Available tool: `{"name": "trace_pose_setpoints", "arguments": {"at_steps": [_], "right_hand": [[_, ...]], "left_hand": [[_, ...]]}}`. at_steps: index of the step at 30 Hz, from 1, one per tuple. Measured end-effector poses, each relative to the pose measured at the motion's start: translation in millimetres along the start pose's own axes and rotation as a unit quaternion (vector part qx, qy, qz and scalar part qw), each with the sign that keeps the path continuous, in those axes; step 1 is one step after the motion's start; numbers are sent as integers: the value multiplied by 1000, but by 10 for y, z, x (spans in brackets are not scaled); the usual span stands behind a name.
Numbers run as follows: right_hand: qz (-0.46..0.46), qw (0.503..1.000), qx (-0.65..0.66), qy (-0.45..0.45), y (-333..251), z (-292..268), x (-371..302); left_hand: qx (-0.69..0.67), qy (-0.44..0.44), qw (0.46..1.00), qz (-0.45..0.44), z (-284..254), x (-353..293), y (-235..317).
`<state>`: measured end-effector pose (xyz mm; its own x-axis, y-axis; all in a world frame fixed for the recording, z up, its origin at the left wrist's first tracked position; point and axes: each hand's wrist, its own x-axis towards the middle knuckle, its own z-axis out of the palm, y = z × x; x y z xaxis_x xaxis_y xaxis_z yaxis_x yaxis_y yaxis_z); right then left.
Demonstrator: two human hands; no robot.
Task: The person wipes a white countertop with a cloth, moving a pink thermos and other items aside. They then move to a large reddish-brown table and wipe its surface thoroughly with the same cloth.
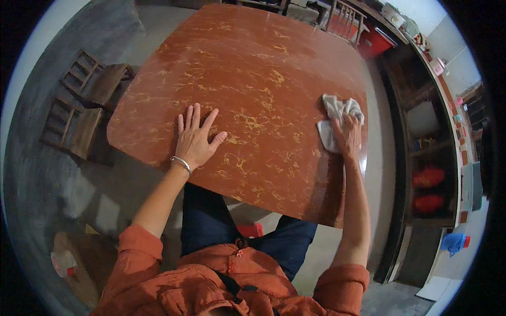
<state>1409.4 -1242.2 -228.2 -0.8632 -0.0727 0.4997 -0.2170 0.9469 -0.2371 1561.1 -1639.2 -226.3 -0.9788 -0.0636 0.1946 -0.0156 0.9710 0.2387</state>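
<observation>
A reddish-brown table with yellow marbled streaks spreads out in front of me. My left hand lies flat on it near the front left, fingers spread, with a silver bracelet at the wrist. Close to the table's right edge, my right hand presses a crumpled white-grey cloth against the surface. The cloth bunches up around the fingers, and part of it sticks out to the left of the hand.
Two small wooden chairs stand left of the table. Along the right wall runs a dark open-shelved cabinet with red items inside. A red container and a wooden chair are at the far right. A round wooden piece sits at lower left.
</observation>
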Motion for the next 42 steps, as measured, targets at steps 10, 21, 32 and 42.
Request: {"name": "trace_pose_setpoints", "arguments": {"at_steps": [10, 21, 32, 42], "right_hand": [[-262, 927, 200, -181, -2126, 500, 32], [-277, 912, 198, -229, -862, -648, -1074], [-198, 958, 178, -105, -1634, 204, -367], [56, 993, 93, 45, -197, -427, -517]], "left_hand": [[-181, 79, 980, -10, -21, 14, -161], [-202, 69, 977, -8, -19, -6, -92], [-218, 96, 971, -8, 5, 27, -148], [-246, 56, 952, 176, -194, 44, 800]]}}
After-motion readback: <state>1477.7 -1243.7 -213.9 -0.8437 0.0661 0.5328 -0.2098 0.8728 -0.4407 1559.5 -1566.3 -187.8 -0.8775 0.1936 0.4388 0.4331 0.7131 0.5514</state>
